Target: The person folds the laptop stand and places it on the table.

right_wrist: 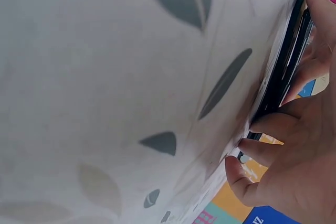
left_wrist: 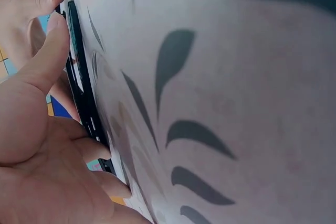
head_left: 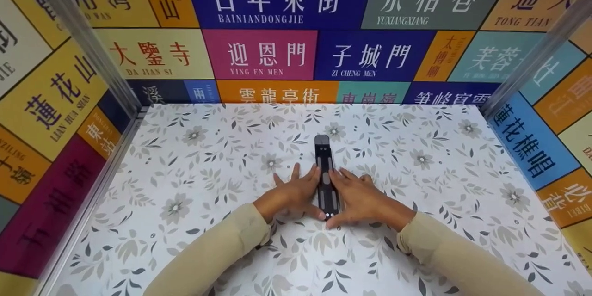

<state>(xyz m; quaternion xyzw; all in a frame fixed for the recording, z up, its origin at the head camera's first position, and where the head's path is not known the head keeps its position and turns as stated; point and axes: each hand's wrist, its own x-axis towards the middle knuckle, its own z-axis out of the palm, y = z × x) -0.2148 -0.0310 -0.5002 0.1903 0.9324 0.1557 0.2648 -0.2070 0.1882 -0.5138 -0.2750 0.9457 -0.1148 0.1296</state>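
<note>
A long, narrow black folding device (head_left: 326,179) with a rounded grey far end lies flat on the patterned tabletop, its exact kind unclear. My left hand (head_left: 296,193) rests along its left side, fingertips touching the edge and thumb at the near end. From the other side, my right hand (head_left: 363,198) touches it with spread fingers, thumb also by the near end. Seen edge-on in the left wrist view, the device (left_wrist: 84,93) shows thin stacked layers. In the right wrist view its dark edge (right_wrist: 283,69) runs beside my fingers. Neither hand curls round it.
The tabletop (head_left: 185,249) carries a grey leaf and flower print. Colourful panels with Chinese lettering (head_left: 268,55) stand at the back and both sides. Metal corner posts (head_left: 99,37) rise at the table's back corners.
</note>
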